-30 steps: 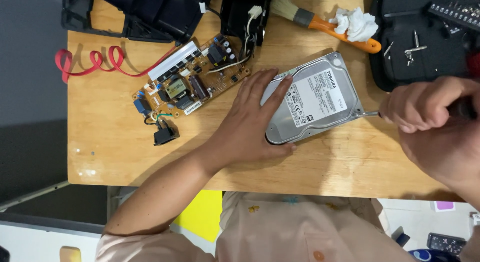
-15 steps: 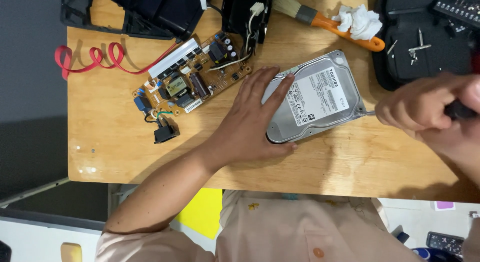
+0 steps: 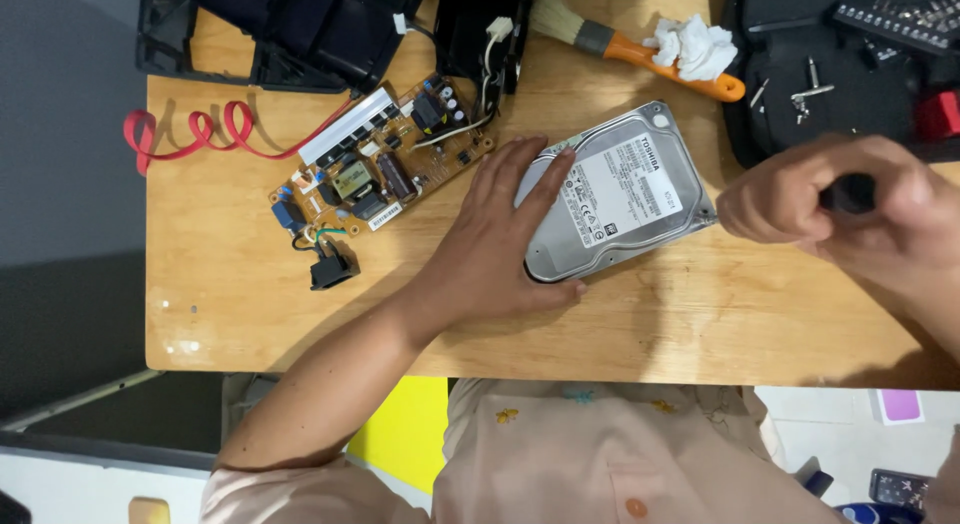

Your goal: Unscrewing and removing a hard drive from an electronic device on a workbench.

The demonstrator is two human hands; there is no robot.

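Spanning the whole view, a wooden table [image 3: 250, 314], bearing everything else. Lying near its middle, tilted, a silver hard drive [image 3: 615, 199] with a white label on top: judging by the metal casing, dense and stiff, smooth enough to skid, best pinned flat or gripped by the side edges, away from the label. Pressing down on its near-left corner, the left hand [image 3: 500, 254], fingers spread wide and flat, closing on nothing. Hovering at the drive's right edge, the right hand [image 3: 850, 204], fingers curled tight around a dark handle [image 3: 852, 192], its thin tip touching the casing. Resting to the left, a brown circuit board [image 3: 385, 159]; beyond the drive, an orange-handled brush [image 3: 640, 49]. Comparing with half a second ago: drive and left hand sitting just as before, right hand barely shifting.
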